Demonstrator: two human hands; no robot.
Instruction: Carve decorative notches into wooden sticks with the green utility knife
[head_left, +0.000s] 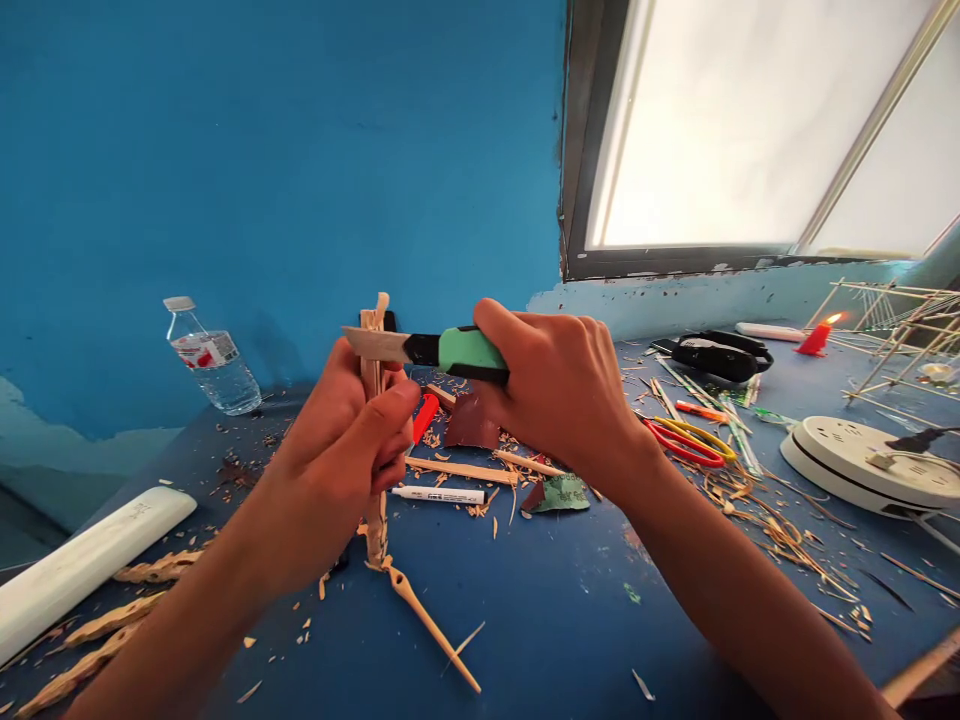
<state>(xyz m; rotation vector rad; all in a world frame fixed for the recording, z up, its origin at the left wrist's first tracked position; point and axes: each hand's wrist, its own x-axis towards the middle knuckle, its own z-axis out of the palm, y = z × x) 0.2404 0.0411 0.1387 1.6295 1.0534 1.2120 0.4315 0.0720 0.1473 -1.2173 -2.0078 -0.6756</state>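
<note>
My left hand (349, 430) is wrapped round an upright strip of pale wood (372, 385), whose top end sticks out above the fingers. A curled shaving stands at that top end. My right hand (559, 385) grips a green and black utility knife (469, 352). Its blade lies across the wood just above my left fingers, pointing left. Below my left hand, the wood's lower end reaches down near a thin carved stick (431, 620) lying on the blue table (570, 620).
Shavings, a marker (439, 495), sandpaper (559, 495) and scissors (690, 440) lie beyond my hands. A water bottle (214, 360) stands left. Right are a power strip (862, 460), a lit red candle (814, 338) and a stick frame (900, 330). Carved sticks (97, 655) lie lower left.
</note>
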